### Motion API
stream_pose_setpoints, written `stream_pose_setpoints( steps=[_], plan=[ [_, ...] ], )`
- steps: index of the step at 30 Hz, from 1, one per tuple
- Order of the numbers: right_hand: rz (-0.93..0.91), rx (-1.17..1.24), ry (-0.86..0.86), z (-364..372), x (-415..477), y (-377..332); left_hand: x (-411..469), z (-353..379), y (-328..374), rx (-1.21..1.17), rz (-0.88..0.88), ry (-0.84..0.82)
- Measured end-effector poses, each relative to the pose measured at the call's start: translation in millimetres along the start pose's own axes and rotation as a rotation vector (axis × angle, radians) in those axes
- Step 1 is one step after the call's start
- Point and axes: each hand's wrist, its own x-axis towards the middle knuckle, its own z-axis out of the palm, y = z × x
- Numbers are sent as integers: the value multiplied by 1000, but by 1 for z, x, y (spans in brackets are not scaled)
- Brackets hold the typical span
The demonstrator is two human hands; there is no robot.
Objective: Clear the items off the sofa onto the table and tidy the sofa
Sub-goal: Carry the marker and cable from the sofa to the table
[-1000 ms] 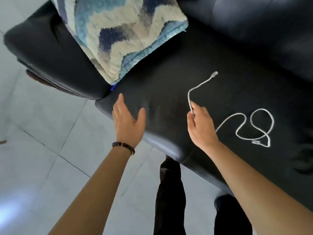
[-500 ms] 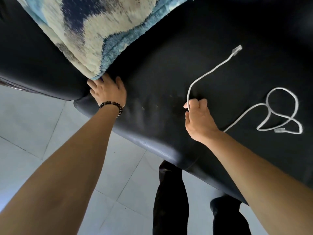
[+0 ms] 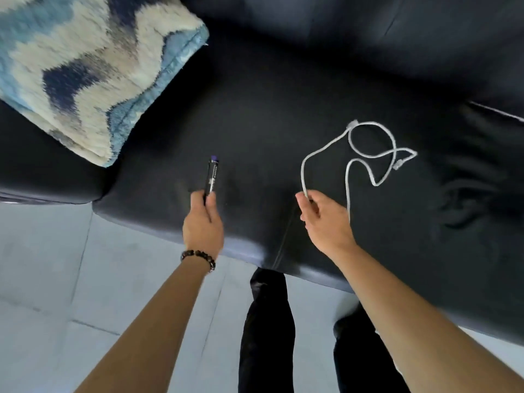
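While both forearms reach out over the tiled floor, the left hand (image 3: pixel 203 222), nearest the sofa's (image 3: pixel 283 95) front edge, is closed around the lower end of a black marker pen (image 3: pixel 212 175) with a purple cap, which stands clear above the seat. Just right of it, the right hand (image 3: pixel 323 219) pinches one run of a white cable (image 3: pixel 365 154) between thumb and fingers. Beyond that hand the cable lies in loose loops on the black leather seat, both plug ends resting further in. It looks light, limp and thin, likely to trail and snag if lifted by one strand; gathering the loops into a bundle would suit it better. The pen looks rigid and light, easy in that grip. Farthest back, at the sofa's left arm, rests a fluffy cushion (image 3: pixel 93 66) with a blue, white and navy zigzag.
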Motion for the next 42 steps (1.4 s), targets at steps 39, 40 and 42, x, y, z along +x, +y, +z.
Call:
stream_pose_setpoints(
  steps=[39, 40, 42],
  plan=[
    [311, 1056, 1720, -185, -709, 19, -558, -149, 354, -181, 1140, -1332],
    [339, 1082, 1773, -171, -725, 29, -579, -144, 346, -153, 1203, -1373],
    [394, 1142, 1875, -144, -754, 54, -621, -135, 329, -111, 1298, -1449]
  ],
)
